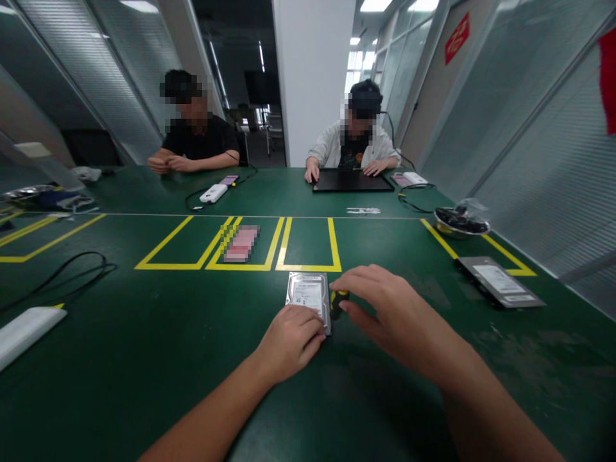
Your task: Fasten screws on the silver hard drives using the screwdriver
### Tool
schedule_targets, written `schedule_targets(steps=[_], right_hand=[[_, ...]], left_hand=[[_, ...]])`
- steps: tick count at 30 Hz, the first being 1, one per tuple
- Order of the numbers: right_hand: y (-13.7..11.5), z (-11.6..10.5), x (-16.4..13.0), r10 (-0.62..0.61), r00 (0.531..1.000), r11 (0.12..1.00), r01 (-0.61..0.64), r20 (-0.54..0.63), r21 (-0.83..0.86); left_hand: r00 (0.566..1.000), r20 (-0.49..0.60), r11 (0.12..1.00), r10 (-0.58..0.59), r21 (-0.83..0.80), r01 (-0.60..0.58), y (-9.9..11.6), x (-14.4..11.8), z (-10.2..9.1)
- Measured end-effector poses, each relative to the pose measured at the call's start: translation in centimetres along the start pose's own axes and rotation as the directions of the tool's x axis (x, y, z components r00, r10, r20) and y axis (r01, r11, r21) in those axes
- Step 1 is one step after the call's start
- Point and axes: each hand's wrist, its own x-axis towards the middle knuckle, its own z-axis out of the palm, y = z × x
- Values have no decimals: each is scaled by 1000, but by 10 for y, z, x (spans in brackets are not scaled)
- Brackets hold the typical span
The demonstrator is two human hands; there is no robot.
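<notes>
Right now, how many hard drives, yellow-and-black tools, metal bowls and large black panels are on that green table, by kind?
Hard drives: 2
Yellow-and-black tools: 1, partly hidden by the right hand
Metal bowls: 1
Large black panels: 1
Total: 5

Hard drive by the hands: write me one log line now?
left hand: on hard drive | right hand: at black-yellow tool, grip unclear | surface: green table

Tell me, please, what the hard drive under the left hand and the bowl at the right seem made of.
Hard drive: probably metal, satin-finished, judging by the silvery-grey casing around its label. Bowl: perhaps polished metal, given its shiny outer wall.
</notes>
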Motion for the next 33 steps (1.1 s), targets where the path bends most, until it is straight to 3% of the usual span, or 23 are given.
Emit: schedule_targets(steps=[9,33], right_hand=[[-1,1,4,26,1000,997,-28,-17,-71],[3,1,0,-4,999,1000,4,-52,-9]], left_hand=[[1000,-9,1000,5,0,-5,0,0,1],[1000,2,1000,4,2,-4,0,0,0]])
